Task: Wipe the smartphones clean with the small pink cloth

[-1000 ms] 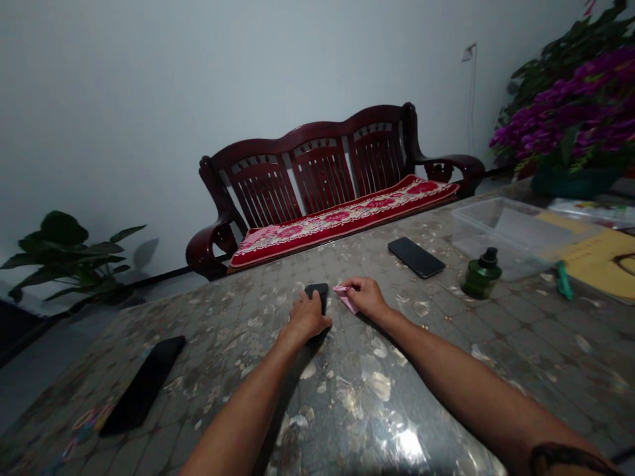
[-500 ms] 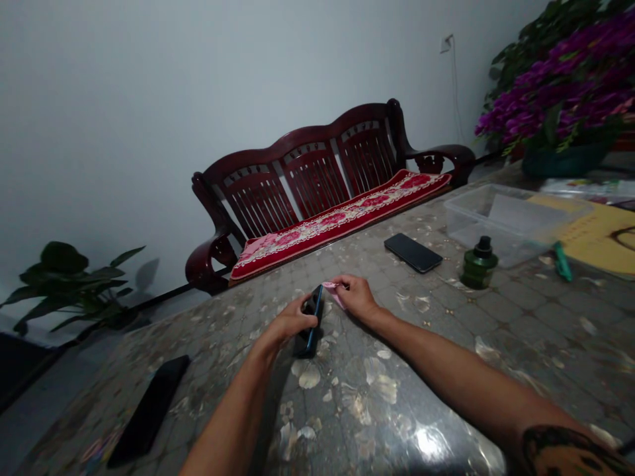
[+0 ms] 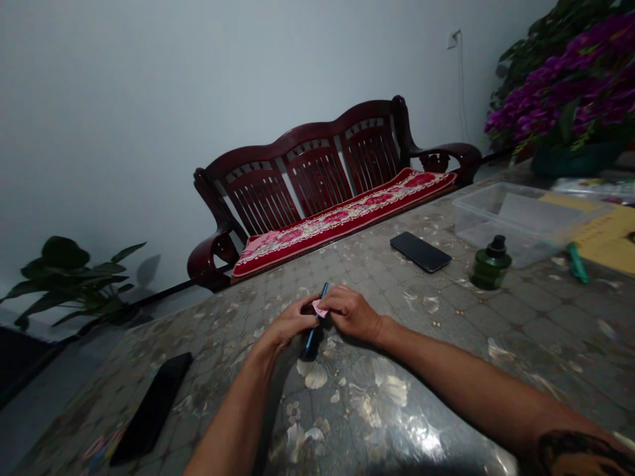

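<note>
My left hand (image 3: 292, 322) grips a dark phone (image 3: 310, 340) with a blue edge, tilted up on its side over the table, thumb on the near face and fingers behind. Pinched in my right hand (image 3: 355, 315) is a small pink cloth (image 3: 319, 309), which lies against the phone's upward edge between the two hands. The fingers of the right hand are curled, and part of the cloth is hidden under them. Part of the phone is covered by the left fingers.
A second phone (image 3: 420, 252) lies beyond my right hand, near a green bottle (image 3: 491, 268), a clear plastic box (image 3: 526, 248) and a green pen-like object (image 3: 577, 263). At left lies another black phone (image 3: 153, 408), with colourful bands (image 3: 102, 449) beside it. A wooden bench (image 3: 317, 172) stands behind the table.
My right hand has moved left and slightly down, bringing the pink cloth onto the phone's edge. The phone is turned more edge-up in my left hand. The view has shifted slightly.
</note>
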Available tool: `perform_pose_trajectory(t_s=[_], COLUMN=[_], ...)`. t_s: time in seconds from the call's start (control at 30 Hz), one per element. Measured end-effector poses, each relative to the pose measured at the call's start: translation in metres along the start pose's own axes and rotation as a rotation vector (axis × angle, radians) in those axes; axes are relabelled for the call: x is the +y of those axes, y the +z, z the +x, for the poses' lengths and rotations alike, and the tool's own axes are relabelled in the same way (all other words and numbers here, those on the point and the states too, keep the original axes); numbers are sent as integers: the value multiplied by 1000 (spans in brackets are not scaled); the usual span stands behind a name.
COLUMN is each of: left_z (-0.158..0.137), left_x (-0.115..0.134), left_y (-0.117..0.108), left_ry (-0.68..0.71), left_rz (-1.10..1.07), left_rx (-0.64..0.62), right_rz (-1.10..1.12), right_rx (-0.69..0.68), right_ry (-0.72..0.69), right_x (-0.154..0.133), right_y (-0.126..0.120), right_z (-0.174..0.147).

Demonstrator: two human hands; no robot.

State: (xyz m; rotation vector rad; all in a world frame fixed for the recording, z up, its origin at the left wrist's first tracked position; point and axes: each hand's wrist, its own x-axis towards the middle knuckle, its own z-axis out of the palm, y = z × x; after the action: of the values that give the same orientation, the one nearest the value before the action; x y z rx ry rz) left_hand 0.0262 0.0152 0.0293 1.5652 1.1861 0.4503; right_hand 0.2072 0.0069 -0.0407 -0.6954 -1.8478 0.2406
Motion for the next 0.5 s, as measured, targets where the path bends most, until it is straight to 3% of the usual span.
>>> perform_pose_trajectory(t_s=[0.07, 0.17, 0.27, 0.33, 0.5], left_z=[-1, -1, -1, -2, -7], left_x=[-1, -2, 1, 2, -1], left_y=[-2, -2, -1, 1, 10], left_ry=[0, -20, -21, -2, 100], left_rz=[-24, -48, -67, -55, 66], left_rx=[-18, -41, -64, -75, -3], right_rz=[7, 55, 231, 370, 626], right_rx=[71, 220, 230, 198, 243], right_ry=[153, 535, 835, 922, 955], right_x=[5, 18, 27, 29, 27], right_y=[-1, -2, 1, 5, 12], right_z=[5, 13, 16, 15, 10])
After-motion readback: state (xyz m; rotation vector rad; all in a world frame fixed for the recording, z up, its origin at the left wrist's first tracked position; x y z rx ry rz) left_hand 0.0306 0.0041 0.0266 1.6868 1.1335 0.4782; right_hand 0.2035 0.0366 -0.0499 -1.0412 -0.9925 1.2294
